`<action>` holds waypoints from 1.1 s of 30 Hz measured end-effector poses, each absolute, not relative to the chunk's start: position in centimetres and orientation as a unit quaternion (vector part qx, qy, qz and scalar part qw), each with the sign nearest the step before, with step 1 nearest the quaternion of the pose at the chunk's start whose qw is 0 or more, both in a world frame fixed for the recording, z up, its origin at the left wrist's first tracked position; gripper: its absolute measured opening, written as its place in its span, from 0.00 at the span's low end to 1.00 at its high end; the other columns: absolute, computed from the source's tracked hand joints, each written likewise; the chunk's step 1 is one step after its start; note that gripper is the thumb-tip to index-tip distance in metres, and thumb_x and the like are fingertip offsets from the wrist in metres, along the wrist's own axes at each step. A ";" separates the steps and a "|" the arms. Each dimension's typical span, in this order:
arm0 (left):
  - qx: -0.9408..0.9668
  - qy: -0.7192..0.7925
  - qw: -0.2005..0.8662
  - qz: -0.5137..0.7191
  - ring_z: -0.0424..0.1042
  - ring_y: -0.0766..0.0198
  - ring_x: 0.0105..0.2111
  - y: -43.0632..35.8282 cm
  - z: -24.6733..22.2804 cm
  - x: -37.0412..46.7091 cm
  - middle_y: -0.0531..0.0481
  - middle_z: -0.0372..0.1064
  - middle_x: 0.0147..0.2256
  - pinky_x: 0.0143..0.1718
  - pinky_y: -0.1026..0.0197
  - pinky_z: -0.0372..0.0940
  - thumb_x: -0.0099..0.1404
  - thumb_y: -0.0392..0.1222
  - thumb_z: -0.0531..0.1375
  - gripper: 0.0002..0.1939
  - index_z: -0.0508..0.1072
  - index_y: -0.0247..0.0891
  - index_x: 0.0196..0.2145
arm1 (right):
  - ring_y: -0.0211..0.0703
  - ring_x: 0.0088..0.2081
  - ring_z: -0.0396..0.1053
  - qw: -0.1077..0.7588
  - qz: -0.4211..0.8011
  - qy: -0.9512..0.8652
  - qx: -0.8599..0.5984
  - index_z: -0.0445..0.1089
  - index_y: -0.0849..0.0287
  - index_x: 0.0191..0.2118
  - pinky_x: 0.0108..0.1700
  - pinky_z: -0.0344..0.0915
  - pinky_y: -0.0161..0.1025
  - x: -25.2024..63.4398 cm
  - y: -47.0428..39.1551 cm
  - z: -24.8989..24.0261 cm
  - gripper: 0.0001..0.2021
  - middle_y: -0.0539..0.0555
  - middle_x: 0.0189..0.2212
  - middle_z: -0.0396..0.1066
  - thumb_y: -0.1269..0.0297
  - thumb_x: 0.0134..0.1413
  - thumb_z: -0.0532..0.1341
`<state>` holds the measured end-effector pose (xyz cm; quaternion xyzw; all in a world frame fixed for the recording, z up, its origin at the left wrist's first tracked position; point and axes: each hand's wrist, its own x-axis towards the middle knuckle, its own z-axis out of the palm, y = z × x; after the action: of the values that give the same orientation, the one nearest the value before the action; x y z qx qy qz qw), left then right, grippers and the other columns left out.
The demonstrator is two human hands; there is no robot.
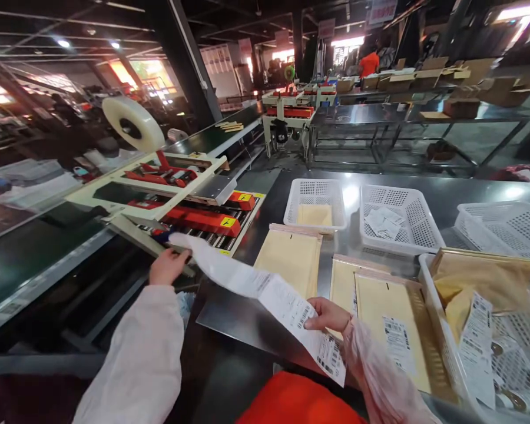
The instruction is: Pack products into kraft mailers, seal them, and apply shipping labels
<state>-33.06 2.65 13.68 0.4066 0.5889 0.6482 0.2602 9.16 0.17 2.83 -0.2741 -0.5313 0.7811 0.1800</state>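
A long white strip of printed shipping labels (pixel 242 280) stretches across my front, its barcodes towards the right end. My left hand (pixel 168 268) is closed at the far left end, fingertips at the paper's edge. Near the other end, my right hand (pixel 329 315) pinches the strip between thumb and fingers. Beneath and beyond the strip lies a cream padded envelope (pixel 289 256). To the right of my right hand is another padded envelope (pixel 391 318) bearing a white label, overlapping one more envelope (pixel 342 280).
White perforated baskets stand along the metal table: one with an envelope (pixel 315 182), one with small papers (pixel 401 203), another (pixel 512 215) farther right. A near basket (pixel 428 294) holds envelopes, a label strip and bagged items. At left is a carton-sealing machine (pixel 189 218) with a tape roll (pixel 132 123).
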 end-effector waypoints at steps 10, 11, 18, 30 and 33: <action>0.688 0.526 0.130 0.483 0.58 0.43 0.63 -3.4 8.9 -20.7 0.37 0.61 0.62 0.65 0.41 0.49 0.57 0.57 0.65 0.40 0.62 0.39 0.63 | 0.43 0.34 0.74 0.302 0.718 -0.547 -0.308 0.70 0.57 0.34 0.40 0.70 0.41 4.1 0.0 5.8 0.24 0.48 0.31 0.77 0.57 0.27 0.77; 0.659 0.534 0.187 0.496 0.59 0.43 0.63 -3.0 8.7 -20.9 0.35 0.61 0.62 0.64 0.41 0.51 0.57 0.58 0.64 0.42 0.60 0.38 0.63 | 0.42 0.34 0.74 0.302 0.722 -0.545 -0.302 0.70 0.57 0.34 0.40 0.69 0.40 4.1 -0.1 5.8 0.24 0.48 0.32 0.77 0.58 0.28 0.77; 0.624 0.489 0.285 0.539 0.61 0.43 0.61 -3.3 8.2 -20.8 0.32 0.63 0.60 0.62 0.42 0.54 0.60 0.61 0.61 0.39 0.63 0.34 0.62 | 0.41 0.33 0.72 0.316 0.731 -0.517 -0.313 0.68 0.55 0.35 0.37 0.68 0.39 3.8 -1.1 4.5 0.24 0.49 0.32 0.76 0.55 0.31 0.76; 0.532 0.544 0.449 0.468 0.74 0.55 0.32 -6.6 4.2 -13.7 0.44 0.77 0.29 0.41 0.54 0.67 0.58 0.54 0.62 0.16 0.78 0.37 0.30 | 0.43 0.31 0.66 0.391 0.500 -0.622 -0.458 0.76 0.57 0.39 0.36 0.67 0.42 4.1 -1.3 4.0 0.25 0.52 0.28 0.69 0.43 0.37 0.70; 0.434 0.511 0.566 0.480 0.73 0.57 0.31 -6.2 2.9 -13.6 0.45 0.77 0.29 0.33 0.58 0.66 0.50 0.57 0.67 0.21 0.77 0.34 0.31 | 0.42 0.30 0.66 0.325 0.511 -0.650 -0.459 0.76 0.58 0.27 0.33 0.66 0.40 4.6 -0.8 4.1 0.22 0.54 0.27 0.70 0.41 0.39 0.68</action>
<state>-13.58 -6.25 2.92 0.4337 0.5111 0.4802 0.5657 4.58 -0.84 4.15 -0.4592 -0.6499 0.5111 0.3248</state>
